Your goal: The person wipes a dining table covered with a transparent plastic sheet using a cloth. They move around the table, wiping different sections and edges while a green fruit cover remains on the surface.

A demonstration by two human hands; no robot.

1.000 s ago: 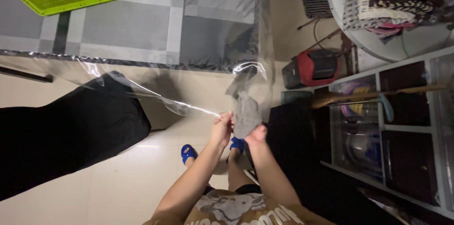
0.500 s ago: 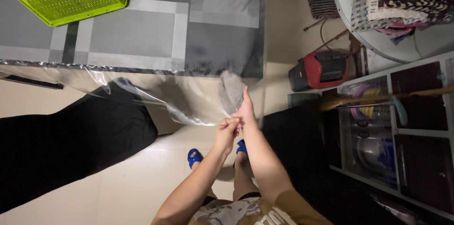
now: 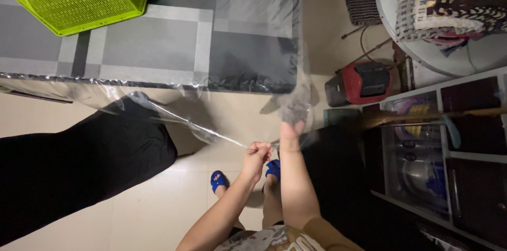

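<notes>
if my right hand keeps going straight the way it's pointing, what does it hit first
Your right hand points up and away, already against the grey cloth inside the clear plastic sheet. Past those, probably the grey checked tabletop, though depth is unclear.

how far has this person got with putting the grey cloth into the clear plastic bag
Done: the left hand pinches the edge of the clear plastic bag, holding it open. In hand: the right hand is inside the bag, gripping the grey cloth. Left: the cloth sits near the opening, ungathered and not released.
</notes>
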